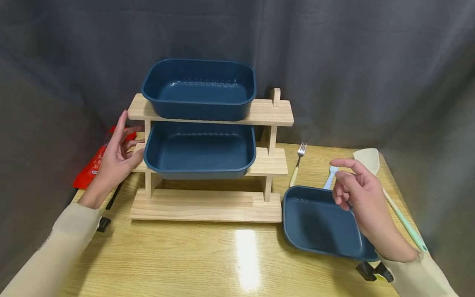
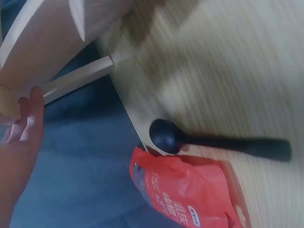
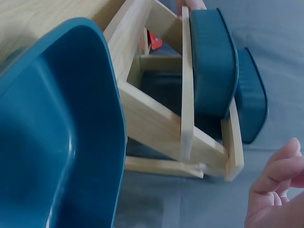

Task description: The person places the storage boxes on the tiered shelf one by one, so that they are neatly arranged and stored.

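Note:
A three-tier wooden rack [image 1: 208,206] stands on the table. One dark blue bin [image 1: 200,109] sits on its top tier, another blue bin [image 1: 200,165] on the middle tier. At the rack's left end my left hand [image 1: 118,154] grips the middle board, the index finger reaching up to the top board; its fingers [image 2: 33,114] lie against the wood in the left wrist view. A third blue bin [image 1: 323,222] rests on the table right of the rack. Over its right side hovers my right hand [image 1: 361,198], loosely curled and holding nothing.
Behind the third bin lie a metal fork [image 1: 298,163] with a cream handle and a pale blue fork [image 1: 330,177]. A spatula [image 1: 402,214] with a green handle lies at the right edge. Left of the rack are a red packet [image 2: 185,190] and a black spoon [image 2: 218,142].

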Available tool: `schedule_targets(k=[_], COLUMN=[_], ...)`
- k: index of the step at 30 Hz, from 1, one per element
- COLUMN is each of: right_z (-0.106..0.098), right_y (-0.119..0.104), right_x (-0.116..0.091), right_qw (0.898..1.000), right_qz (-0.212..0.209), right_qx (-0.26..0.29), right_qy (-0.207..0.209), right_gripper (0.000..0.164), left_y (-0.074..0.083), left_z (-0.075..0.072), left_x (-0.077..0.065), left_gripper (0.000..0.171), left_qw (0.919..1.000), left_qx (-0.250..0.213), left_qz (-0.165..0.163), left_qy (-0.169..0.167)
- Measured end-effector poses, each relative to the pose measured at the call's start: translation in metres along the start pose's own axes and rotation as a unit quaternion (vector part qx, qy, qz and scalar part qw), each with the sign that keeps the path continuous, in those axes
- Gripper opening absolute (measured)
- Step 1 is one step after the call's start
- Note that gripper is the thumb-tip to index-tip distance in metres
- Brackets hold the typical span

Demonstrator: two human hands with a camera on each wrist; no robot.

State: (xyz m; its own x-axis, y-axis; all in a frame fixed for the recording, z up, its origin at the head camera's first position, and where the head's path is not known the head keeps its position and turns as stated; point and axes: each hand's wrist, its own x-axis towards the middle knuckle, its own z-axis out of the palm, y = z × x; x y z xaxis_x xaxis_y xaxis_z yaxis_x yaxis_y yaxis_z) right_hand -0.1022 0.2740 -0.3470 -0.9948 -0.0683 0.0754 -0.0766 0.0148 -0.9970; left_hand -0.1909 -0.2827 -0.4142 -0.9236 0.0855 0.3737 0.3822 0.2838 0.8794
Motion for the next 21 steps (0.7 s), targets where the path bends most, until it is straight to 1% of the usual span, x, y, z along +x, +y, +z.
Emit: schedule_targets(k=[2,5,7,11,13,16,18,21], right_z=[-0.006,-0.014,-0.018,-0.025,-0.028,-0.033,-0.037,-0.047], right_y=[0.0,-0.002,-0.004,-0.008,-0.009,-0.01,-0.01,-0.006], right_x=[-0.002,-0.005,-0.007,-0.01,-0.012,-0.015,-0.017,-0.021], right_qw=[1.0,1.0,0.999,0.999,0.999,0.999,0.998,0.998], right_qz=[-0.003,-0.009,-0.011,-0.012,-0.011,-0.007,-0.002,0.006], right_qx=[0.009,0.024,0.03,0.034,0.033,0.039,0.04,0.036], right_qy=[0.003,0.008,0.012,0.026,0.031,0.037,0.04,0.043], right_gripper=[0.021,0.019,0.019,0.019,0.019,0.018,0.018,0.017], left_y=[-0.007,-0.013,-0.015,-0.016,-0.016,-0.016,-0.017,-0.02], left_z=[-0.005,-0.012,-0.015,-0.02,-0.022,-0.023,-0.023,-0.024], left_x=[-0.003,-0.008,-0.013,-0.022,-0.026,-0.031,-0.034,-0.037], left_gripper=[0.101,0.098,0.091,0.071,0.06,0.05,0.047,0.047], left_qw=[0.9997,0.9984,0.9972,0.9946,0.9939,0.9933,0.9938,0.9946], left_qx=[0.022,0.048,0.061,0.077,0.078,0.074,0.062,0.039], left_qz=[-0.01,-0.027,-0.037,-0.056,-0.059,-0.061,-0.061,-0.063], left_qy=[-0.007,-0.015,-0.022,-0.042,-0.052,-0.064,-0.07,-0.073])
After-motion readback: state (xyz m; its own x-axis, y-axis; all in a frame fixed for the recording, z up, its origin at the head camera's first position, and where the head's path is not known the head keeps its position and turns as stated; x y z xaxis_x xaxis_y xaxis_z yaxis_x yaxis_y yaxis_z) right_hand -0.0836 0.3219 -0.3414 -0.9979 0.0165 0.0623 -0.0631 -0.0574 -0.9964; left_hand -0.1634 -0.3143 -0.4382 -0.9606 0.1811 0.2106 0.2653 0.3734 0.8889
